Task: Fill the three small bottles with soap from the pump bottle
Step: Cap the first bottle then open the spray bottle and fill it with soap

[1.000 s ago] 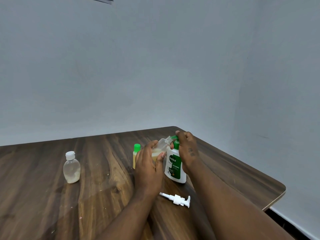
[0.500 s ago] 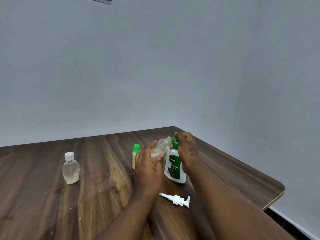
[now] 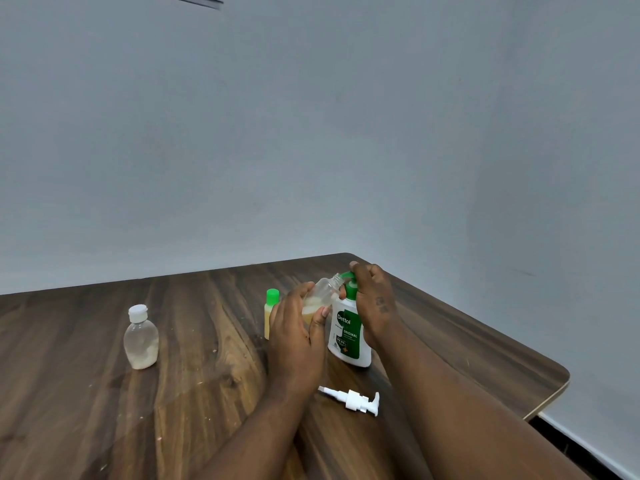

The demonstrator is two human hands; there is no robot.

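The pump bottle (image 3: 348, 337) stands upright on the bench (image 3: 86, 410), white with a green label. The right hand (image 3: 375, 303) sits over its top, its grip clamped round the green pump head (image 3: 351, 289).

Just left of the pump bottle, the left hand (image 3: 294, 341) holds a clear bottle (image 3: 323, 289), uncapped and tilted, with its open neck right at the pump head's spout. This grip is closed round the clear bottle's lower body, thumb on the near side. Pale yellowish soap lies in its lower part.

Further left of the pump bottle, partly behind the left hand, a green-capped bottle (image 3: 272, 301) stands with yellow liquid in it. Well to the left of the pump bottle stands a white-capped bottle (image 3: 140, 337), clear, with pale soap low inside.

In front of the pump bottle, nearer the person, a loose white pump (image 3: 356, 400) lies on its side on the bench.
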